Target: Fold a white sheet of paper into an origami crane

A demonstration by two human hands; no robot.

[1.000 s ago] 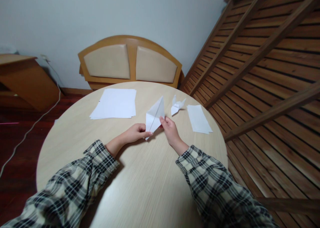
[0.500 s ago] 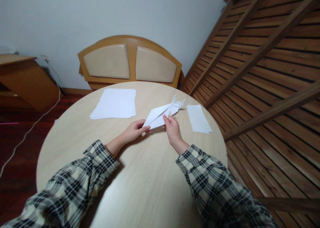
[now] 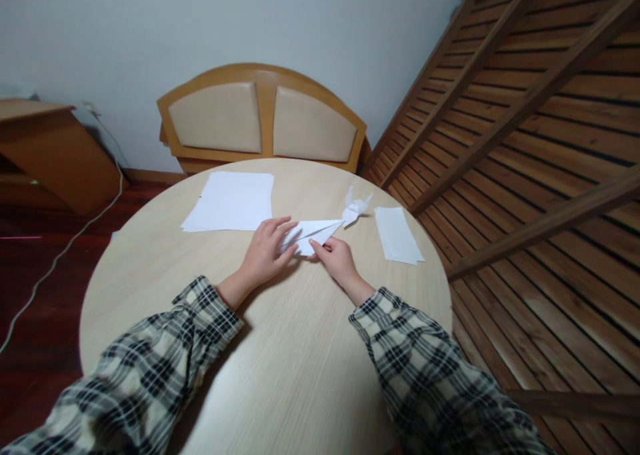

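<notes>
A folded white paper (image 3: 318, 231), a long pointed triangle, lies flat on the round pale wooden table (image 3: 280, 362). My left hand (image 3: 266, 252) rests on its left end with the fingers stretched out flat, pressing it down. My right hand (image 3: 334, 255) is at the paper's lower edge, its fingertips pinching or pressing the fold. Both of my sleeves are black-and-white plaid.
A stack of white sheets (image 3: 231, 202) lies at the table's far left. A small folded paper figure (image 3: 356, 207) and a narrow pile of paper strips (image 3: 397, 235) sit at the far right. Behind the table stands a wooden chair back (image 3: 262, 118); slatted wooden panels (image 3: 525, 148) lean at the right.
The folded paper came down from upright in my hands to flat on the table. My left hand opened and spread onto it; my right hand stayed at its edge.
</notes>
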